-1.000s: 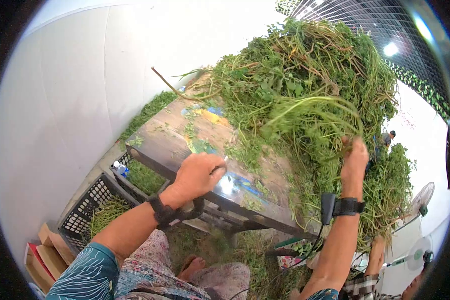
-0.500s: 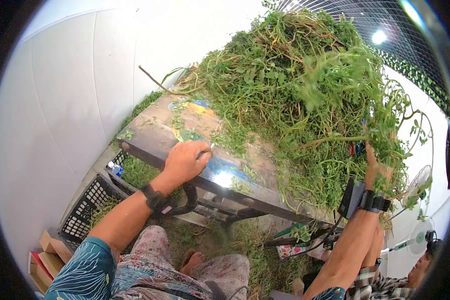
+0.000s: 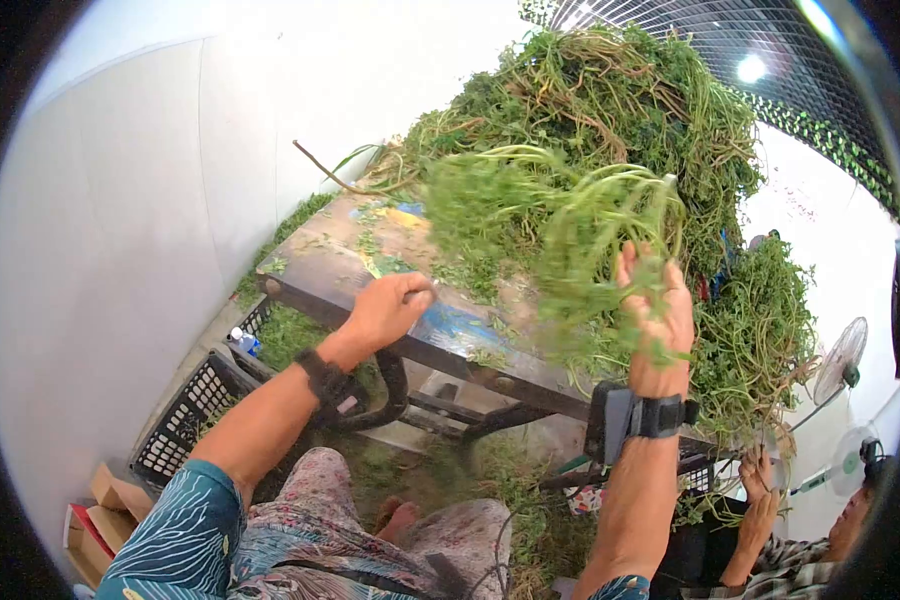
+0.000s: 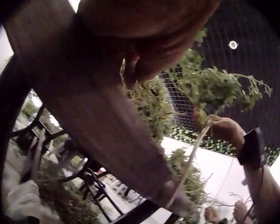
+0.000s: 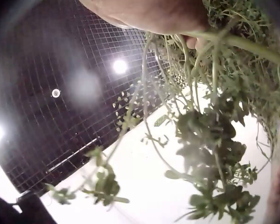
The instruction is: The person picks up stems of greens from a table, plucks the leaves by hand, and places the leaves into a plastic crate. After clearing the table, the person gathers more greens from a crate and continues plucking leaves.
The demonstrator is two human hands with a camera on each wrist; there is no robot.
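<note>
The right hand [image 3: 655, 305] is raised above the near edge of the bench [image 3: 320, 265], fingers curled round a bunch of green stems [image 3: 560, 225] whose leafy ends hang and spread to the left of it, blurred in the head view; the right wrist view shows the same stems [image 5: 210, 116] trailing from under the thumb, leaves dangling against a dark wire mesh [image 5: 46, 56] with bright lights behind it. The left hand [image 3: 390, 305] rests on the near edge of the bench, knuckles up and fingers clenched around something small and pale at the fingertips, too small to make out. Both wrists carry black straps, and a dark box sits on the right forearm just below the strap. Behind the held bunch a big heap of greens [image 3: 610, 110] covers the far half of the bench, and more greens [image 3: 760, 320] hang off its right side. The bare part of the bench top is worn and streaked with blue and yellow. Below its left end stands a black plastic crate [image 3: 185, 420] with greens inside, and cardboard boxes [image 3: 95, 505] lie near it on the floor. At the lower right, another person's hand [image 3: 760, 500] and checked sleeve show beside a standing fan [image 3: 838, 365].
</note>
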